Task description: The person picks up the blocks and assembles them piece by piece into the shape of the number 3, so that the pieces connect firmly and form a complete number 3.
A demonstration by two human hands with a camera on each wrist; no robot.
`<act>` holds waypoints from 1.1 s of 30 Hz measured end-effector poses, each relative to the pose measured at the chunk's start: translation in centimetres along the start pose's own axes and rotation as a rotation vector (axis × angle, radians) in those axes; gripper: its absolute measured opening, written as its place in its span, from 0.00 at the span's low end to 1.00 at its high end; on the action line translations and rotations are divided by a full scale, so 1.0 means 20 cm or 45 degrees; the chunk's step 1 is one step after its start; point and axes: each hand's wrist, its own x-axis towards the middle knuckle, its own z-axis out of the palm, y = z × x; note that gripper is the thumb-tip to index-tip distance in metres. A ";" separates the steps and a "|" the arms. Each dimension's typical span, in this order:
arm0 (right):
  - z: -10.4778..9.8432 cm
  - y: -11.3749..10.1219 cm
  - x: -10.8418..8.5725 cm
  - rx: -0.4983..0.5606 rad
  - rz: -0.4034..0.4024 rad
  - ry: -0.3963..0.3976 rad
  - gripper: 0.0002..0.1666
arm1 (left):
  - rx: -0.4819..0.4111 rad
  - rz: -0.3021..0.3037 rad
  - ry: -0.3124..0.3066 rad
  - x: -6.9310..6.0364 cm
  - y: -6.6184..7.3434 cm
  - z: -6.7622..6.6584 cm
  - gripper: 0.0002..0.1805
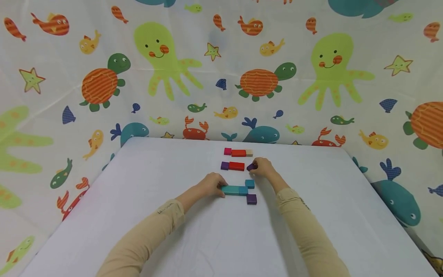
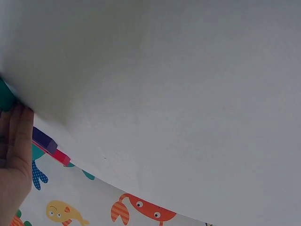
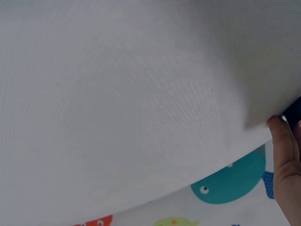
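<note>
In the head view my left hand [image 1: 211,185] grips the left end of a teal block [image 1: 230,190], whose right end meets a blue block [image 1: 243,191]. My right hand [image 1: 263,167] pinches a small dark purple block [image 1: 251,167], tilted, just right of a red block [image 1: 237,166] that has a purple block [image 1: 225,166] at its left end. The left wrist view shows the left hand [image 2: 16,155] by a green-teal block [image 2: 5,96]. At the right edge of the right wrist view, the right hand [image 3: 286,162] holds a dark block [image 3: 294,112].
Farther back lies a row of a pink block [image 1: 227,151], a red block [image 1: 238,153] and a beige block [image 1: 249,152]. Another blue block [image 1: 250,184] sits behind the teal row's right end, a purple block [image 1: 251,199] in front. A sea-animal cloth [image 1: 214,96] hangs behind the white table [image 1: 155,161].
</note>
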 end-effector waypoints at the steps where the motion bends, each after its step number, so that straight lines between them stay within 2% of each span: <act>1: 0.00 0.00 0.00 0.012 0.006 0.005 0.22 | -0.002 -0.001 0.000 0.00 0.00 0.00 0.20; 12: 0.03 0.00 -0.03 0.023 -0.017 0.065 0.18 | -0.010 0.071 0.015 -0.01 -0.01 0.02 0.21; 22: 0.00 0.01 -0.09 0.052 -0.072 0.098 0.21 | 0.002 0.053 0.010 0.00 0.00 0.02 0.21; 29: -0.02 0.00 -0.15 -0.002 -0.165 0.109 0.21 | 0.002 0.049 0.022 -0.01 0.00 0.01 0.20; 33: -0.03 0.00 -0.19 -0.001 -0.177 0.115 0.21 | -0.005 0.043 0.023 0.00 0.00 0.00 0.21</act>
